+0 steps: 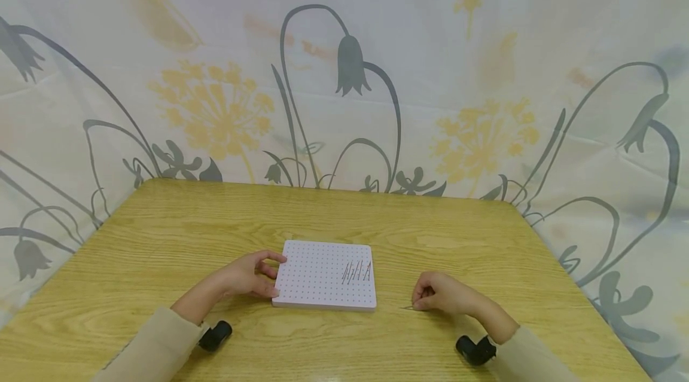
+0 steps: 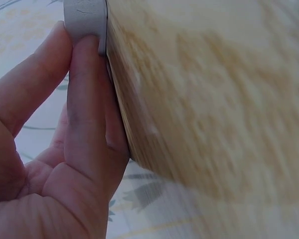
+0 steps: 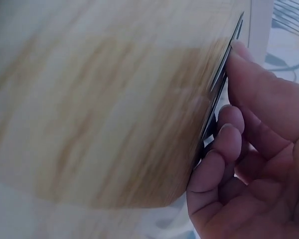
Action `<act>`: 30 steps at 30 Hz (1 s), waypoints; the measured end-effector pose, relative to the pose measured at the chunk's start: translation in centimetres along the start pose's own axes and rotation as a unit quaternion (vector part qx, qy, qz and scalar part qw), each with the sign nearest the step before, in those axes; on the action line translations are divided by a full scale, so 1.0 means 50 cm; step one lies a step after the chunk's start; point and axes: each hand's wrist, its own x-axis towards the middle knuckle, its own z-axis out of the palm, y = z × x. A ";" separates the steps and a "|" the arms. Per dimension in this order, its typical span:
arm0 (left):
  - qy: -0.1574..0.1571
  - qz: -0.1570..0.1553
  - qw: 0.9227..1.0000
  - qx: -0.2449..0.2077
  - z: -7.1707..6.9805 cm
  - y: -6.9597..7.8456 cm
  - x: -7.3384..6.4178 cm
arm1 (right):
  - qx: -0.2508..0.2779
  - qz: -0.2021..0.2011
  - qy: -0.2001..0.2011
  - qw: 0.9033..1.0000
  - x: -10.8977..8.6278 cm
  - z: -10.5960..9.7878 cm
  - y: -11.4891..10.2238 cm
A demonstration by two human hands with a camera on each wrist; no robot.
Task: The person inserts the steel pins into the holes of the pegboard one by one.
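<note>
A white pegboard (image 1: 317, 274) with rows of small holes lies flat on the table. Several thin dark pins (image 1: 352, 272) stand slanted in view on its right half. My left hand (image 1: 253, 274) holds the board's left edge, thumb at the near corner and a finger farther up. In the left wrist view, fingertips (image 2: 84, 50) meet the board's pale side (image 2: 84, 20). Right of the board, my right hand (image 1: 444, 292) pinches a thin metal pin (image 1: 407, 308) low over the table. The right wrist view shows the pin (image 3: 239, 25) by the thumb, its far end hidden.
The wood-grain table (image 1: 215, 214) runs back to a flower-printed curtain (image 1: 409, 71), which also hangs along both sides. Black wrist cameras (image 1: 215, 336) sit at both cuffs, close to the tabletop.
</note>
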 end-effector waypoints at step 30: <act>0.006 -0.004 1.000 0.001 -0.001 0.000 0.002 | 0.022 -0.021 0.065 0.997 0.026 0.003 -0.026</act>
